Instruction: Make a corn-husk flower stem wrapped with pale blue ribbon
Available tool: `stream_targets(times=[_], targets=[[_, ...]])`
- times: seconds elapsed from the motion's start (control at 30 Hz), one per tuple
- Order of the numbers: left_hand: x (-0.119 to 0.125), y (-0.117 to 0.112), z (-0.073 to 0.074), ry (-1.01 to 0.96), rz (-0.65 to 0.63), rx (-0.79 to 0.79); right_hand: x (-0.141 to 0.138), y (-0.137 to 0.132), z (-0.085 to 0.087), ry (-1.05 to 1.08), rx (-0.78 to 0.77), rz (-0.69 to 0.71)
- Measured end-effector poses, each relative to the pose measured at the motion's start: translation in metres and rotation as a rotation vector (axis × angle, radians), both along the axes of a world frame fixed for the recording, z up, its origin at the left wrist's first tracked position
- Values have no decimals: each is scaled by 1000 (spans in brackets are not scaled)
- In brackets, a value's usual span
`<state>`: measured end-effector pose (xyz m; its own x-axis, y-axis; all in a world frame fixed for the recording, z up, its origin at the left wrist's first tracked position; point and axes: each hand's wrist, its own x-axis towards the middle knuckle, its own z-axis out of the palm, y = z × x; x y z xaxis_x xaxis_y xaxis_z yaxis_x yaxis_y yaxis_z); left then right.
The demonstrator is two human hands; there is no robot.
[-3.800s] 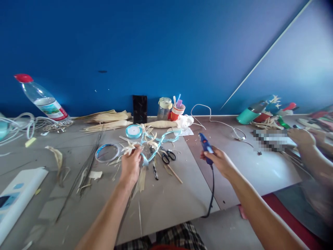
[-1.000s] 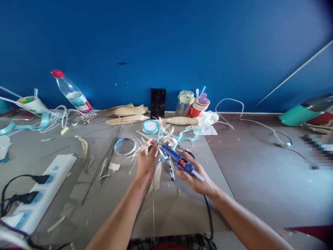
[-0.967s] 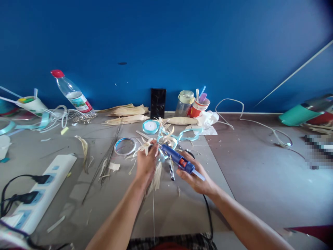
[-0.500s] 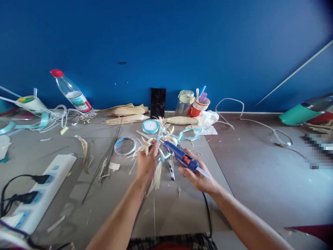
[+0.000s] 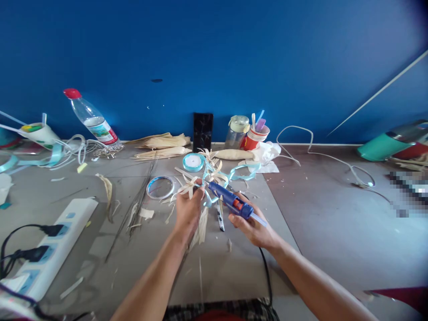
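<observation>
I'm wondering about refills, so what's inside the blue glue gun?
A translucent stick juts from the back of the blue glue gun; an orange part shows in its side. The casing hides how far the stick runs inside; the right hand covers its lower part.

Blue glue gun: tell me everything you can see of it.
The blue glue gun looks like glossy plastic, with an orange-red part showing in an opening near its back. A pale, translucent stick juts from its rear. The right hand grips it, hiding the handle; a black cord runs down below that hand. It lies aslant, front end toward the left hand; whether its tip touches anything is unclear.
</observation>
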<state>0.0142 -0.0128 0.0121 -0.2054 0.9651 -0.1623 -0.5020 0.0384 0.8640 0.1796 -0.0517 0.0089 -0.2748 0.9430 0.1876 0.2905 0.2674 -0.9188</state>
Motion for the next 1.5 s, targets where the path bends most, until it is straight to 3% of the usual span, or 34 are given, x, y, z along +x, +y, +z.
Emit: stream_targets(times=[0.57,1.2,1.5], targets=[[-2,0,-5,69,-9,19,-1,-1,4,-28,-36,62],[-3,2,-6,73,4,5,1,-4,-5,6,-77,-1],[-2,2,-6,88,3,-1,0,-2,0,-6,-57,14]])
